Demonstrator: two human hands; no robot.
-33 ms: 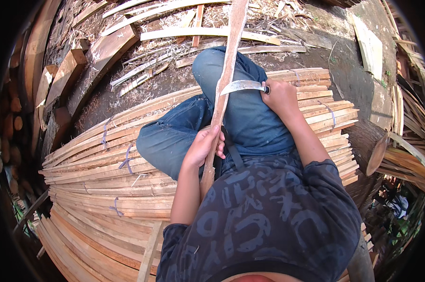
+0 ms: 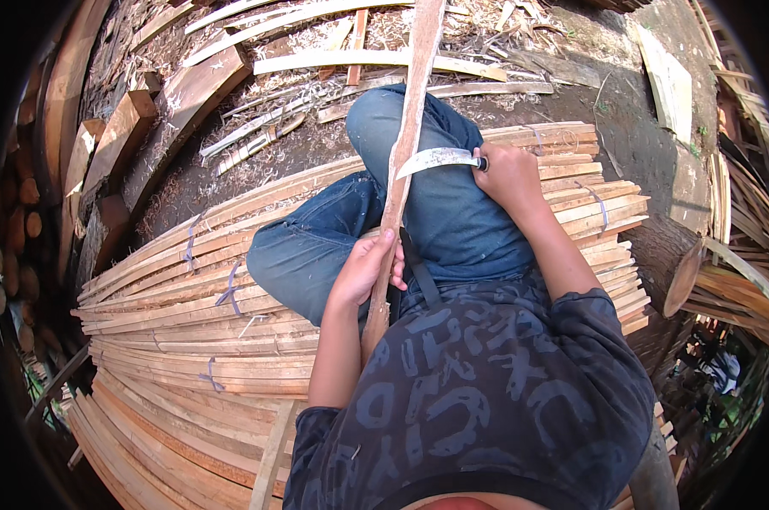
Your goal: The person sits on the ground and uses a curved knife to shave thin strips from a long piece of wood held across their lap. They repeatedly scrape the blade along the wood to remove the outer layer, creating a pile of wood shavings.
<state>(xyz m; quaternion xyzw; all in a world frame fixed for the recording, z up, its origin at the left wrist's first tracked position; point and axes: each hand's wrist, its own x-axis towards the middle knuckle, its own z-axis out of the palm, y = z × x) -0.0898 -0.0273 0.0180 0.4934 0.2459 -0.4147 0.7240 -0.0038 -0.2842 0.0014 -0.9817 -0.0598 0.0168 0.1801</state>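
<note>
A long, rough-edged wooden strip (image 2: 408,127) runs from my lap up past my raised knee and out over the top edge of the view. My left hand (image 2: 372,268) is closed around its lower part, near my waist. In my right hand (image 2: 508,174) is the dark handle of a curved knife (image 2: 440,158). Its pale, spotted blade points left, and the tip end meets the strip's right edge above my thigh. The strip's lowest end lies against my shirt.
Tied bundles of wooden sticks (image 2: 163,280) lie beneath and beside me. Thick beams (image 2: 180,110) stand at the far left. Loose slats (image 2: 376,58) and shavings cover the ground ahead. A cut log (image 2: 684,276) and more offcuts (image 2: 733,297) are on the right.
</note>
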